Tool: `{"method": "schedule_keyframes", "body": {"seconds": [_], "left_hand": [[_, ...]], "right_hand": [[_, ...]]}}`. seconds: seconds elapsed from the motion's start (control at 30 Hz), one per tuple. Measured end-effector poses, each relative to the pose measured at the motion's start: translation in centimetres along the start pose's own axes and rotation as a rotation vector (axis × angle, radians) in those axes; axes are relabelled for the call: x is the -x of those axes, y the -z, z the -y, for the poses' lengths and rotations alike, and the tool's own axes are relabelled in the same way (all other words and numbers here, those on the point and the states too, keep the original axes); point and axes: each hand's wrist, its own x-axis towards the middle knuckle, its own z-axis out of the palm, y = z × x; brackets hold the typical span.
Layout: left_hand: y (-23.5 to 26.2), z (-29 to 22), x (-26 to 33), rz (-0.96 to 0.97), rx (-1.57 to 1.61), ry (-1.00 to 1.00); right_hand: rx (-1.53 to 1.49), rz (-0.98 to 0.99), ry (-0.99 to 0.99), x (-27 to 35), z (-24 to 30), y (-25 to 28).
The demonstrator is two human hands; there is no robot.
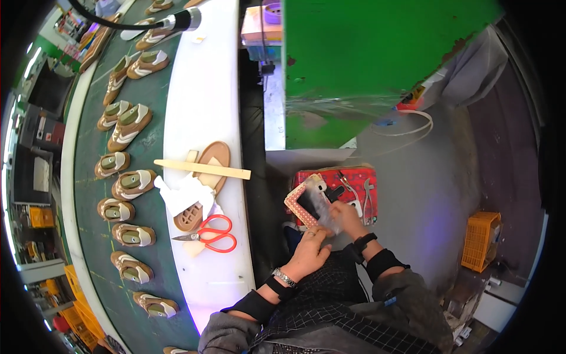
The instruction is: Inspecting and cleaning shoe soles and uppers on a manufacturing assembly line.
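Observation:
Both of my hands are at a piece of clear plastic film or bag (323,205), crumpled and slightly blurred. My left hand (308,255) has its fingers closed at the plastic's lower end. On the right, my right hand (346,219) pinches its side with bent fingers. Under the plastic lies a pink-patterned case with a dark middle (293,204), perhaps a phone wallet. It rests on a red patterned surface (361,174). Beside it are pliers (368,199) and a second metal hand tool (346,182).
On the white ledge (200,94) to the left lie red-handled scissors (199,236), a pale strip (203,169), brown soles (220,152) and white paper (184,194). Brown shoes (134,184) line the green conveyor belt (147,118). A green metal housing (365,53) stands ahead; a yellow crate (480,241) is right.

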Motion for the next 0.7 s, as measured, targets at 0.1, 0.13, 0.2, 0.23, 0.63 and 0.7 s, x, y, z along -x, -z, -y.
{"method": "schedule_keyframes", "body": {"seconds": [0.1,0.13,0.2,0.23,0.63,0.7], "left_hand": [[0.5,1.2,1.4,-0.028,0.022,0.178],[1.4,1.5,2.3,-0.003,0.061,0.296],[2.8,2.0,3.9,-0.047,0.054,0.378],[3.4,2.1,4.7,-0.048,0.063,0.436],[6.9,0.1,16.0,-0.523,0.21,0.73],[6.4,0.5,19.2,-0.66,0.171,0.712]], "right_hand": [[0.009,-0.179,-0.03,-1.3,-1.6,1.3],[0.002,-0.274,-0.008,-1.8,-1.9,0.9],[0.028,-0.279,-0.03,-2.2,-2.2,0.6],[0.065,-0.328,-0.08,-2.1,-1.9,0.6],[0.1,-0.462,0.059,-2.4,-2.7,1.8],[0.216,-0.347,0.132,-3.2,-4.0,-0.1]]}}
